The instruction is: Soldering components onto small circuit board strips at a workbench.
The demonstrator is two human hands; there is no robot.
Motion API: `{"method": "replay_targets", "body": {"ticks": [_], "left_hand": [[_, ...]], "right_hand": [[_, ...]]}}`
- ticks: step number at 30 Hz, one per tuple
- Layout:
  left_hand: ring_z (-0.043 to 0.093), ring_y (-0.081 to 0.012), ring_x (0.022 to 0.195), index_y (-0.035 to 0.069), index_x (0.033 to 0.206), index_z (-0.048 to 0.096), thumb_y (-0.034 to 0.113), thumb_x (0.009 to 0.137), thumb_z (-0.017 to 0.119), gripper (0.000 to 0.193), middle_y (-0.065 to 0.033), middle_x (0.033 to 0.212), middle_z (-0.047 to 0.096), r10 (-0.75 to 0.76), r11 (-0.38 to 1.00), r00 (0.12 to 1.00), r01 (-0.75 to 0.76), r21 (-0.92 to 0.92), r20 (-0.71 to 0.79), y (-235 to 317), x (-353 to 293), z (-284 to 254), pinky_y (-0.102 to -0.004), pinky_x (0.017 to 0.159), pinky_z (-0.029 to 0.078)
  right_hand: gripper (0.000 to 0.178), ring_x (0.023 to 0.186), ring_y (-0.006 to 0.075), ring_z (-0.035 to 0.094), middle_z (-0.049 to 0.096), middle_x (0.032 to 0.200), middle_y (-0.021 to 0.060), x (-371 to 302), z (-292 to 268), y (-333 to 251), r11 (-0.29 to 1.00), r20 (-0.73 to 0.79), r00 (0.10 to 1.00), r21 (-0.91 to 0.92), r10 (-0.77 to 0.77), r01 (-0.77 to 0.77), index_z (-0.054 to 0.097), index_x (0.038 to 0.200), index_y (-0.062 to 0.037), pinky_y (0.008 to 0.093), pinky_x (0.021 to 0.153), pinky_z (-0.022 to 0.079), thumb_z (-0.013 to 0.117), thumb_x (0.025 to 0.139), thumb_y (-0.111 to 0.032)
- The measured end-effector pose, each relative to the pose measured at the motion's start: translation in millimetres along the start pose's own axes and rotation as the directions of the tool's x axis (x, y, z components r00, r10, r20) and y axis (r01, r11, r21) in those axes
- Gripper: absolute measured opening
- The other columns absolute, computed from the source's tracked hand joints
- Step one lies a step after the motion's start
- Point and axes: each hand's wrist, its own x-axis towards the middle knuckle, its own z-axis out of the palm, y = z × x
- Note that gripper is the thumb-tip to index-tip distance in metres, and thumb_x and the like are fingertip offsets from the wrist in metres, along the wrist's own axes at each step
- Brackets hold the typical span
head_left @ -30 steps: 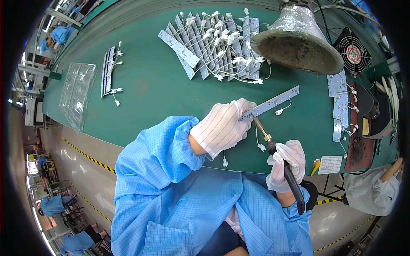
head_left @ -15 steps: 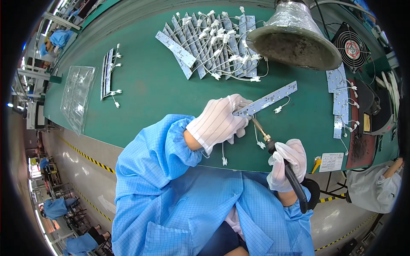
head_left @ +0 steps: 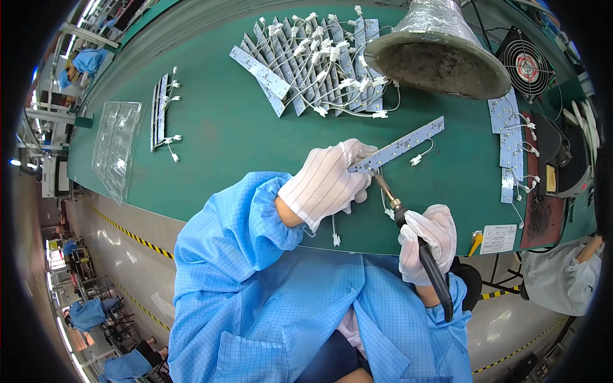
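Observation:
My gloved left hand (head_left: pixel 329 179) grips the near left end of a pale LED strip board (head_left: pixel 405 143), which slants up to the right over the green table. Short white wires with connectors hang from this board. In my gloved right hand (head_left: pixel 429 244) is a soldering iron (head_left: pixel 435 274) with a black handle. Its metal tip points up and left, at the board's lower edge just beside my left fingers. Whether the tip touches the board I cannot tell. The fingertips of my left hand are partly hidden behind the board.
A pile of wired LED boards (head_left: pixel 313 70) covers the far middle. A metal fume hood (head_left: pixel 440 57) hangs beside it, near a fan (head_left: pixel 527 67). More boards (head_left: pixel 509 143) lie at right by a soldering stand (head_left: pixel 562 159). A clear plastic tray (head_left: pixel 117 150) and several strips (head_left: pixel 159 112) are at left.
The soldering iron and my right hand have shifted slightly up and left, with the handle a little steeper. My left hand and the LED strip board have hardly moved.

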Motion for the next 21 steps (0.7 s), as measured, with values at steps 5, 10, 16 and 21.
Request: {"method": "replay_targets", "body": {"ticks": [5, 10, 16, 21], "left_hand": [[0.066, -0.0214, 0.057, -0.001, 0.107, 0.057, 0.014, 0.083, 0.059, 0.028, -0.0129, 0.071, 0.066, -0.014, 0.999, 0.997, 0.016, -0.028, 0.069, 1, -11, -15, -0.0313, 0.052, 0.053], [0.064, -0.0276, 0.075, 0.006, 0.093, 0.061, 0.047, 0.071, 0.073, 0.048, -0.0115, 0.067, 0.060, 0.229, 0.402, 0.961, -0.237, 0.884, 0.154, 20, -31, -34, -0.0387, 0.058, 0.050], [0.064, -0.0341, 0.071, 0.002, 0.091, 0.063, 0.031, 0.076, 0.071, 0.034, -0.0171, 0.075, 0.063, 0.344, 0.703, 0.937, -0.219, 0.677, -0.054, -3, 1, 5, -0.0394, 0.062, 0.051], [0.059, -0.0361, 0.064, -0.001, 0.095, 0.062, 0.021, 0.077, 0.068, 0.029, -0.0179, 0.071, 0.060, 0.120, 0.959, 0.992, -0.128, 0.252, 0.045, -4, 6, -4, -0.0415, 0.060, 0.047]], "right_hand": [[0.018, 0.065, 0.0243, 0.053, 0.061, 0.085, 0.0147, -4, -7, -1, 0.993, -0.072, 0.993, 0.069, 0.096, -0.091, 0.053, 0.094, 0.0009, 0.0394, 0.067, 0.047, 0.050, 0.077, -0.004], [0.019, 0.067, 0.0256, 0.053, 0.060, 0.087, 0.0166, -7, -11, -3, 0.985, -0.109, 0.981, 0.076, 0.161, -0.153, 0.052, 0.094, 0.0037, 0.0395, 0.067, 0.047, 0.050, 0.078, -0.005], [0.020, 0.069, 0.0266, 0.054, 0.059, 0.089, 0.0175, -4, -10, -3, 0.990, -0.099, 0.986, 0.054, 0.136, -0.131, 0.052, 0.096, 0.0033, 0.0394, 0.066, 0.047, 0.050, 0.079, -0.006], [0.028, 0.056, 0.0217, 0.050, 0.063, 0.077, 0.0097, -7, -7, 3, 0.993, -0.151, 0.987, 0.113, 0.061, -0.045, 0.055, 0.098, -0.0007, 0.0355, 0.057, 0.042, 0.057, 0.070, -0.004]]}}
